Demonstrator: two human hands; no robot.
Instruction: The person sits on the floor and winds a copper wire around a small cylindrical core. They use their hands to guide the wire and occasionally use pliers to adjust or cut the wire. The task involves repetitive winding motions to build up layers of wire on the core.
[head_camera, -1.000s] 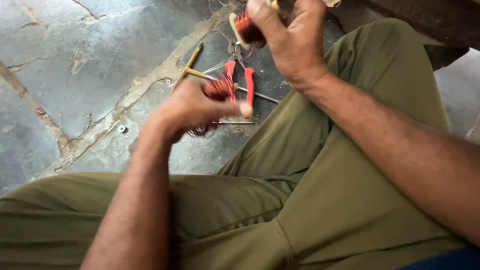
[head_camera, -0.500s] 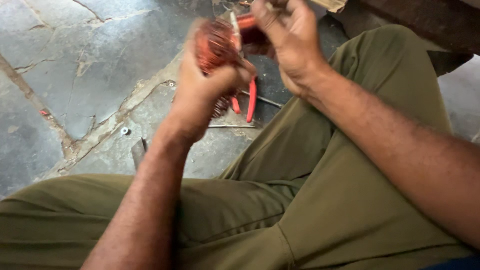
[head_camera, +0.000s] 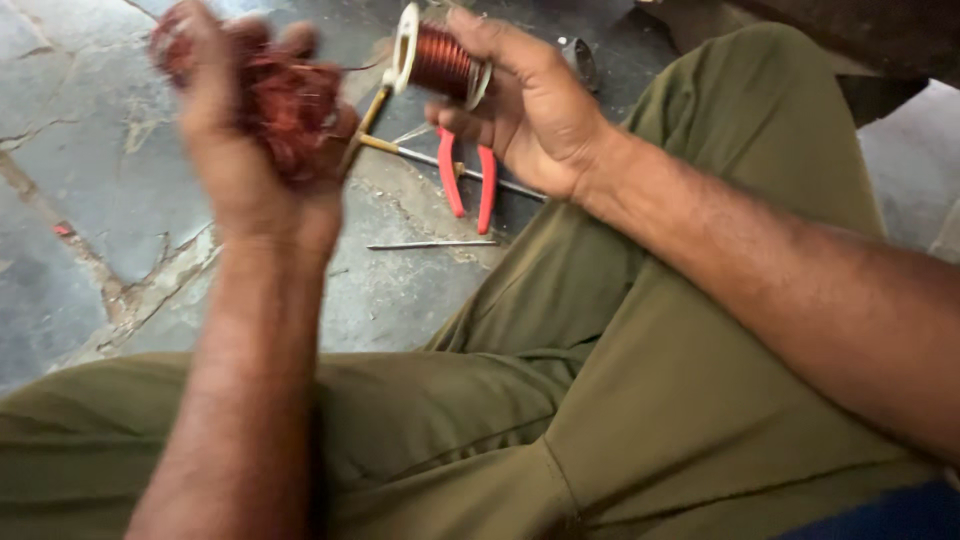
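My left hand (head_camera: 245, 150) is raised at the upper left and grips a tangled bundle of copper wire (head_camera: 285, 105). My right hand (head_camera: 530, 105) holds a small spool of copper wire (head_camera: 437, 58) with pale flanges, tilted on its side, close to the bundle. A thin strand seems to run between bundle and spool. Both hands hover above a stone floor (head_camera: 90, 150), over my legs in olive trousers (head_camera: 620, 380).
Red-handled pliers (head_camera: 470, 180) lie on the floor below the spool. A thin metal rod (head_camera: 430, 244) lies beside them, and a yellowish-handled tool (head_camera: 375, 140) sits behind the bundle. A round metal part (head_camera: 580, 58) rests at the top.
My left hand has lifted the wire bundle off the floor and carried it up and to the left. The right hand keeps the spool raised, now tilted toward the bundle.
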